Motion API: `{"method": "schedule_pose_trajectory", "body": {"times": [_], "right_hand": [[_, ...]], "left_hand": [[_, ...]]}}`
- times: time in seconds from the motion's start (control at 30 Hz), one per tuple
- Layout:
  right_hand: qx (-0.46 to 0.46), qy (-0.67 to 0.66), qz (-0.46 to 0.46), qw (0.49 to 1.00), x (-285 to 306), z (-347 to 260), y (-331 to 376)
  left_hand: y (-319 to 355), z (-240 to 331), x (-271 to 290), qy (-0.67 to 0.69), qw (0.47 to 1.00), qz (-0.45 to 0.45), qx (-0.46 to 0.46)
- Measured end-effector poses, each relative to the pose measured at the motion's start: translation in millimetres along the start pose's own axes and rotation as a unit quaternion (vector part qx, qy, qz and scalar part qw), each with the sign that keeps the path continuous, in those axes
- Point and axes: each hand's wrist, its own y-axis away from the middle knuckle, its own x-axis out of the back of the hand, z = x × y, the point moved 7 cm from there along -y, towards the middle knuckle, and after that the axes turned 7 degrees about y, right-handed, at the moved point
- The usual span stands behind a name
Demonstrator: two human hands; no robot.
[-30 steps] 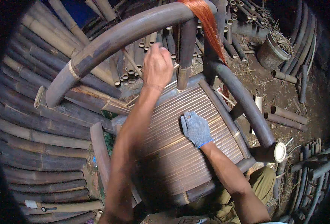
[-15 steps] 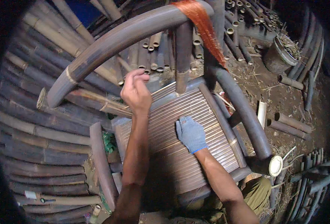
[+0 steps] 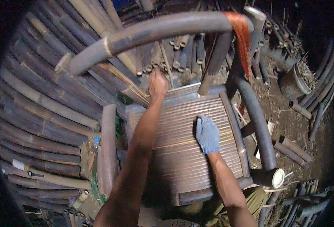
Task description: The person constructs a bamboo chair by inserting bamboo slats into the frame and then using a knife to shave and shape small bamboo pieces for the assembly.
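A bamboo chair (image 3: 197, 151) with a slatted seat and a curved top rail (image 3: 155, 32) stands before me. Over the seat's back edge reaches my bare left hand (image 3: 158, 84), fingers drawn together; anything in them is too small to make out. A thin stick (image 3: 165, 60) stands just beyond it, and I cannot tell if they touch. My right hand (image 3: 207, 135), in a grey-blue knit glove, is closed in a fist over the slats. What it holds, if anything, is hidden. Orange-red strands (image 3: 241, 41) hang from the top rail's right end.
Dark bamboo poles (image 3: 42, 102) lie side by side along the left. Cut pole ends (image 3: 182, 41) are stacked behind the chair. At the right are a bucket (image 3: 297, 81) of scraps and loose bamboo pieces (image 3: 291, 149) on the dirt floor. The chair's right arm (image 3: 263, 128) rises beside my right forearm.
My left hand has gone from above the seat's left side to its back edge, farther right. The view has shifted, so the chair appears turned and farther right. My right fist remains over the slats.
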Motion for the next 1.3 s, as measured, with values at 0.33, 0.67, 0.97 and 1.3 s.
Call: {"method": "schedule_pose_trajectory", "body": {"times": [0.33,0.67,0.97,1.3], "right_hand": [[0.078,0.003,0.020,0.997,74,-2,89],[-0.108,-0.046,0.092,0.989,205,-10,-11],[0.074,0.138,0.001,0.988,6,-47,-210],[0.296,-0.005,-0.296,0.908,-46,-91,-224]], "left_hand": [[155,112,60,0.095,0.895,-0.235,-0.367],[61,41,63,0.174,0.955,-0.201,-0.133],[16,-8,6,0.311,0.932,-0.188,0.002],[27,-8,-8,0.564,0.738,-0.280,0.243]]}}
